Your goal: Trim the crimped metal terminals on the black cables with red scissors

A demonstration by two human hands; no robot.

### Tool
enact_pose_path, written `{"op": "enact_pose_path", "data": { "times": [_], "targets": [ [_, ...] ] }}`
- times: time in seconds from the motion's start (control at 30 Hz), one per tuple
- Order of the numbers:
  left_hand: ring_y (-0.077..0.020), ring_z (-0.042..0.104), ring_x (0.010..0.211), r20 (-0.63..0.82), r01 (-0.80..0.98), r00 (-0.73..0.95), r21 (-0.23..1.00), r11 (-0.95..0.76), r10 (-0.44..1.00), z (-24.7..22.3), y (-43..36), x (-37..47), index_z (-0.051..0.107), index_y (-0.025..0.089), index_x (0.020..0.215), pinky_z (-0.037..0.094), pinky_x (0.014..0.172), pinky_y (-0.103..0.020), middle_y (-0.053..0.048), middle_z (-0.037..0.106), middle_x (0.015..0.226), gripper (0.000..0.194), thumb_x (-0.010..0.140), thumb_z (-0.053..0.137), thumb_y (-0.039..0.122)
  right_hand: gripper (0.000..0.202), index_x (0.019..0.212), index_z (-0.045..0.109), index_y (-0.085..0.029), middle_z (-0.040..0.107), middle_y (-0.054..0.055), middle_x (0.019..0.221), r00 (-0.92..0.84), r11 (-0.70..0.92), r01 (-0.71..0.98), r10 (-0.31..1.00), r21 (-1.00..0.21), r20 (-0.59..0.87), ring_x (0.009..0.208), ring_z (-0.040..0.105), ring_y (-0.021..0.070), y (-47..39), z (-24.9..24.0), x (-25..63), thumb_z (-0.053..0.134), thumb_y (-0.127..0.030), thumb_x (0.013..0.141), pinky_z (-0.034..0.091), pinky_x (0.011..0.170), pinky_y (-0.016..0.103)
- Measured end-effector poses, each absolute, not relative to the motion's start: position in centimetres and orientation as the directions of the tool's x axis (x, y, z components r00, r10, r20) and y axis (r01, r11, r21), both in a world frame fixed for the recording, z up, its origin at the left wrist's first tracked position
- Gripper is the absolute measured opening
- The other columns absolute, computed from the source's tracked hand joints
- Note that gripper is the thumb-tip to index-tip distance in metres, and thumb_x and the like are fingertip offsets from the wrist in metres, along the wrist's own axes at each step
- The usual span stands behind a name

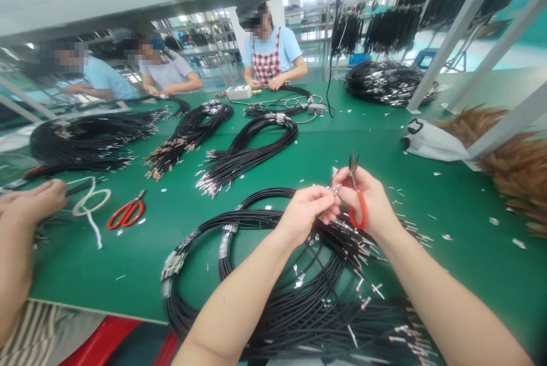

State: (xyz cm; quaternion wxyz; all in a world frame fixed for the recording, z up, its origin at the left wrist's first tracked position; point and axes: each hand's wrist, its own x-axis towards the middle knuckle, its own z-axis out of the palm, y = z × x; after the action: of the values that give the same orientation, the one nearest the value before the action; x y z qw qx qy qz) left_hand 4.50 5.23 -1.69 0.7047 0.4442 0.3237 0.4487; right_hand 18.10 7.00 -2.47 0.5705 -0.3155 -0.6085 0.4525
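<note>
My left hand (314, 206) is closed in a pinch beside my right hand. A small pale tip (336, 188), which looks like a cable end, shows between the fingers of both hands. Red-handled scissors (358, 209) sit in my right hand (371, 192), blades pointing up and away, a red loop hanging by the palm. Right under both hands lies a looped bundle of black cables (252, 218), wrapped with clear tape, its bare ends fanning to the right. Another coil of black cables (307, 309) lies nearer me, partly hidden by my left forearm.
More cable bundles (265, 143) lie across the green table (470, 275). Red scissors (127, 212) and a tape roll (92, 200) rest at left, near another person's hand (36, 200). Several people sit opposite. A white bag (436, 141) and metal posts (453, 35) stand at right.
</note>
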Motion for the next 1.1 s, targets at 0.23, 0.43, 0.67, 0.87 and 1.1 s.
{"op": "enact_pose_path", "data": {
  "times": [0.23,0.43,0.67,0.87,1.1],
  "targets": [
    [-0.0022,0.054,0.059,0.018,-0.305,0.191,0.951,0.042,0.981,-2.2,5.4,4.5,0.057,0.010,0.063,0.043,0.061,-0.011,0.000,0.058,0.062,0.017,0.062,0.067,0.023,0.026,0.087,0.051,-0.011,0.052,0.002,0.076,-0.074,0.360,-0.142,0.925,-0.922,0.372,0.067,0.051,0.0071,7.0,-2.6,17.7,0.066,-0.019,0.068,0.043,0.065,0.021],
    [0.0020,0.045,0.057,0.186,-0.055,-0.049,0.980,-0.189,0.981,-2.4,5.5,4.5,0.057,0.013,0.058,0.036,0.061,-0.011,0.006,0.054,0.059,0.019,0.063,0.068,0.028,0.021,0.087,0.051,-0.011,0.057,0.004,0.083,-0.005,0.536,0.013,0.844,-0.844,0.536,0.076,0.056,0.0073,5.4,-1.7,16.7,0.064,-0.015,0.070,0.047,0.073,0.020],
    [0.0016,0.044,0.058,0.202,0.029,0.000,0.979,-0.202,0.979,-2.2,5.2,4.6,0.055,0.012,0.058,0.036,0.062,-0.012,0.005,0.054,0.060,0.018,0.065,0.066,0.025,0.013,0.084,0.052,-0.012,0.054,0.002,0.078,0.017,0.590,0.133,0.802,-0.796,0.598,0.071,0.052,0.0068,4.9,-1.6,16.4,0.059,-0.014,0.073,0.045,0.068,0.020],
    [-0.0014,0.049,0.061,0.174,-0.234,0.102,0.961,-0.146,0.979,-2.0,5.0,3.8,0.057,0.014,0.063,0.038,0.063,-0.014,0.003,0.055,0.063,0.018,0.064,0.069,0.028,0.024,0.080,0.051,-0.011,0.052,0.001,0.075,0.047,0.344,-0.074,0.939,-0.936,0.341,0.066,0.051,0.0070,6.0,-1.8,17.2,0.067,-0.015,0.062,0.044,0.064,0.021],
    [-0.0032,0.046,0.086,0.420,0.193,-0.101,0.897,-0.397,0.902,-1.2,4.9,3.1,0.061,0.019,0.067,0.033,0.074,-0.015,0.002,0.055,0.082,0.008,0.069,0.064,0.026,0.034,0.094,0.051,-0.014,0.055,0.002,0.087,-0.215,0.178,-0.297,0.945,-0.938,0.247,0.075,0.054,0.0077,5.8,-3.4,16.1,0.067,-0.014,0.064,0.045,0.071,0.021]
  ]
}}
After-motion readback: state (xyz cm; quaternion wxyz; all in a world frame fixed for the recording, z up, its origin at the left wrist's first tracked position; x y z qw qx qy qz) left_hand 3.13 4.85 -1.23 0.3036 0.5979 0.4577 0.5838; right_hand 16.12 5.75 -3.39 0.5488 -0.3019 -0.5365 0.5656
